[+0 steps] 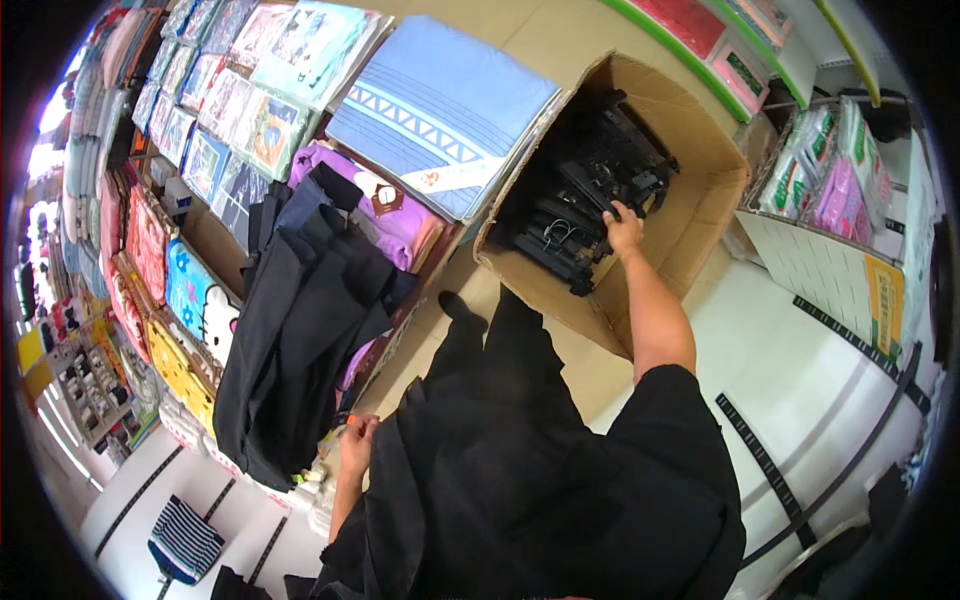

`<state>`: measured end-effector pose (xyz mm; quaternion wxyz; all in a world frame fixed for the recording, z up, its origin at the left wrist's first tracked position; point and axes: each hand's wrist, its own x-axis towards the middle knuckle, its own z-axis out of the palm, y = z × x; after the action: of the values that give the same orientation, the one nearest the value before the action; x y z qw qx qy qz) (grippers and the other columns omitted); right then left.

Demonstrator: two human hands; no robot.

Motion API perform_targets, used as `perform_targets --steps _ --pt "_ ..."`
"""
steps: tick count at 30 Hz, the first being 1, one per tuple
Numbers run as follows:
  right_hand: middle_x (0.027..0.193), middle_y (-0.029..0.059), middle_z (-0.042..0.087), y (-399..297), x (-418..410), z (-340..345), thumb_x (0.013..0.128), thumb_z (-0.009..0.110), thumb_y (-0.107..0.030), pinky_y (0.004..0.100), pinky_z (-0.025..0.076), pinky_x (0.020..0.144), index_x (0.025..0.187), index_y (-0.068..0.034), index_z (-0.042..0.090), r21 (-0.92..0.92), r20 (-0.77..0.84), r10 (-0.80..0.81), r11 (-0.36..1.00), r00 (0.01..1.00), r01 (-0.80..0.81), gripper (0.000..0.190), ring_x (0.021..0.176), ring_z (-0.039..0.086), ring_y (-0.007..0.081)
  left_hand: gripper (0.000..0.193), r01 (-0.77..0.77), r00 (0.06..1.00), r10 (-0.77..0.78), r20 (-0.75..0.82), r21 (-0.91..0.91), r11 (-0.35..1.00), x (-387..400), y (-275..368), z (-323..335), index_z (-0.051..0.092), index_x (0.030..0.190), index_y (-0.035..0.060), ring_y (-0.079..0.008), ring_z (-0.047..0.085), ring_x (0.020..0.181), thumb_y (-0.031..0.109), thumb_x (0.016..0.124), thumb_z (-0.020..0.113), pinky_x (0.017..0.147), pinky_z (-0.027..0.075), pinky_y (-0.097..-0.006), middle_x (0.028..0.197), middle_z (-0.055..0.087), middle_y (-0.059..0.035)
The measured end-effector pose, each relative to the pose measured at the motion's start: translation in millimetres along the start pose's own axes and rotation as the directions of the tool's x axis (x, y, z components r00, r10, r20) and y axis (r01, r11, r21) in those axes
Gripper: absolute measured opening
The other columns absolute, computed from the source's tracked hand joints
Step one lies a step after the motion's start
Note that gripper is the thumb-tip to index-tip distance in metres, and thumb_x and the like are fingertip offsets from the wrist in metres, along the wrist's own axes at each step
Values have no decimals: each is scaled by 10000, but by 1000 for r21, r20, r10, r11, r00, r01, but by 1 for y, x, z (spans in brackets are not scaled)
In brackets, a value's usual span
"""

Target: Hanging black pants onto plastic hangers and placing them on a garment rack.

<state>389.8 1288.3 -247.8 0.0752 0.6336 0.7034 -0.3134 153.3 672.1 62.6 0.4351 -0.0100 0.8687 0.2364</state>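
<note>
A large open cardboard box [701, 202] stands in front of me, with many black plastic clothes hangers [562, 232] piled inside it. My right hand [625, 229] reaches into the box, its fingers closed around the end of one black hanger [581, 187]. Low on the left, my left hand [360, 431] is beside the display edge, with something small and orange at its fingertips that I cannot identify. Folded black trousers [300, 322] lie in a heap over the goods, just above that hand. Black cloth [397, 480] hangs along my left forearm.
Packaged blue bedding [450, 97] and a purple folded textile [397, 225] lie on the display at left. Wrapped textiles [285, 52] fill its far part. A bin of packaged goods [817, 172] stands right. Striped underwear [186, 540] hangs at lower left.
</note>
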Motion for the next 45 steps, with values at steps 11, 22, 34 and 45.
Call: perform_targets --steps 11,22,34,45 --pt "1504 59 559 -40 64 -28 960 634 -256 480 365 1161 1430 -315 640 -390 132 11 920 991 42 474 1392 489 282 253 178 984 -180 -2 -144 973 -40 -41 37 708 1131 -25 -113 662 866 204 1045 646 807 534 -284 935 735 -51" --pt "1000 102 753 -157 -101 -18 954 587 -128 368 546 860 1000 -48 762 342 -529 -320 767 786 542 198 901 685 251 251 130 940 -268 -212 -506 853 -109 -209 89 718 1142 -8 -188 749 931 203 1033 635 859 578 -321 988 779 -121" --pt "892 107 714 -262 -577 208 872 598 -40 354 552 774 958 -24 730 385 583 -773 -10 -251 923 158 862 715 247 239 -52 703 -546 -456 -798 600 -235 -472 161 747 1098 33 -210 742 895 226 993 653 835 574 -348 958 776 -124" --pt "994 137 707 -308 -892 368 859 637 -51 398 559 792 1006 -46 727 602 694 -224 -342 -684 722 172 911 710 321 256 -92 531 -702 -475 -856 509 -286 -595 103 751 1086 42 -285 754 912 255 986 649 847 582 -390 985 772 -165"
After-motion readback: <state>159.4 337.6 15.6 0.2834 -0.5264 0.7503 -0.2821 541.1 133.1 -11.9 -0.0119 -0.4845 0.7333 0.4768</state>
